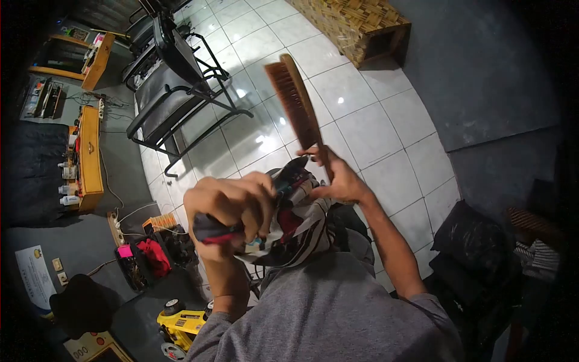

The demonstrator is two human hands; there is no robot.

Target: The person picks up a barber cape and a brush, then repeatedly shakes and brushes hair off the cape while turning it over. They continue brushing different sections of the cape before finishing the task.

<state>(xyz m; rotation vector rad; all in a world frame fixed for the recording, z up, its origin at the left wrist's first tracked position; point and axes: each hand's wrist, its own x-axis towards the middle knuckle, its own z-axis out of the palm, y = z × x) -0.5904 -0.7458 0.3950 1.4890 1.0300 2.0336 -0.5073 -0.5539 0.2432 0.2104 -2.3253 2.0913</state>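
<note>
A patterned cloth [301,235] in black, white and red hangs bunched in front of my grey shirt. My left hand [226,208] is closed in a fist on its left side, and a dark and red bit pokes out below the fingers. On the right, my right hand [344,181] grips the handle of a wooden brush [300,99]. The brush points up and away from me, its long row of brown bristles facing left. The fingertips and thumb of that hand are right at the cloth's upper edge.
A black armchair with a metal frame [160,102] stands on the white tiled floor [374,136]. Along the left wall are a wooden shelf [90,154] with bottles and a red cloth [154,256]. A yellow toy car [181,323] sits low left; a woven bench [353,24] is at the top.
</note>
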